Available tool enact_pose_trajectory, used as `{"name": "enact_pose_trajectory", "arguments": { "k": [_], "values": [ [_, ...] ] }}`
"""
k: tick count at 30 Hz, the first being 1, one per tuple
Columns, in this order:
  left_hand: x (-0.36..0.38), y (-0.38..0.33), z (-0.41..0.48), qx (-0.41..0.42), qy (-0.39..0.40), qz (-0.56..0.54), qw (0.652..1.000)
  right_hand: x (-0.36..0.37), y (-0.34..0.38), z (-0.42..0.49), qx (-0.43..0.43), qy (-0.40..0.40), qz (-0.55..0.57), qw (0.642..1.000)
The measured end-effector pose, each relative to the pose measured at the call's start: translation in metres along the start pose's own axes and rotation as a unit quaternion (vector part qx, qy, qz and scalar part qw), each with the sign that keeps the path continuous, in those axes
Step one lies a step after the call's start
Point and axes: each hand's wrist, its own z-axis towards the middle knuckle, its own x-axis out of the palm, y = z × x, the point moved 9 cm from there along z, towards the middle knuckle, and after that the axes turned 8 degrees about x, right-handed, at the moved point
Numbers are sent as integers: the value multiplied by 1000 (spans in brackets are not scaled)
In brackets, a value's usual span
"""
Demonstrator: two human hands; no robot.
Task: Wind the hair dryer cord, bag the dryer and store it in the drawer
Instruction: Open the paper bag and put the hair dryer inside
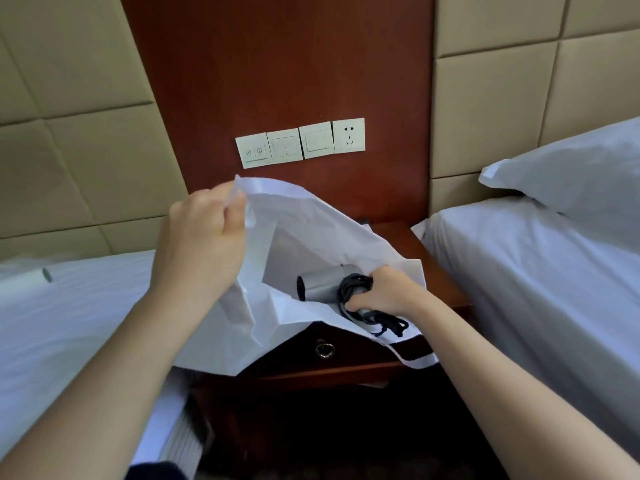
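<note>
Bag (311, 220) drapes over drawer (349, 346); left bed (69, 323), right bed (536, 289) flank nightstand (446, 289).

The white bag (311, 216) covers most of the bench (446, 289) top and the upper edge of the drawer (346, 355), the right grip (384, 292) and wound cord (353, 285) hide the handle of the dryer (320, 284), and the pillow (571, 174) runs off the right edge.

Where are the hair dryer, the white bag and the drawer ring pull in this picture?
hair dryer (320, 284): head view, on its grey barrel.
white bag (311, 216): head view, on its lifted back wall.
drawer ring pull (324, 349): head view, on the metal ring.
</note>
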Motion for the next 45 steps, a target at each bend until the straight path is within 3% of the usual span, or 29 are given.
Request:
{"name": "enact_pose_trajectory", "arguments": {
  "k": [3,7,11,16,21,25,31,40,45],
  "values": [
    [7,15,4,-37,76,6,996,3,2,-2,-5,-4,9,1000],
    [21,34,0,-115,173,-110,972,14,10,-6,24,49,126,991],
    [10,49,1,-144,187,-157,959,37,32,-11,80,106,296,946],
    [-11,53,8,-117,193,-164,960,78,83,11,133,126,410,894],
    [-24,63,10,-68,193,-173,963,113,111,47,139,68,392,907],
    [-32,80,12,-64,181,-169,967,126,118,59,134,11,312,941],
    [-50,109,20,-72,130,-182,972,152,118,76,144,22,270,952],
    [-44,146,10,-110,125,-197,966,208,128,96,201,96,438,871],
    [-42,156,6,-111,133,-197,965,214,138,99,198,88,499,839]
  ]
}}
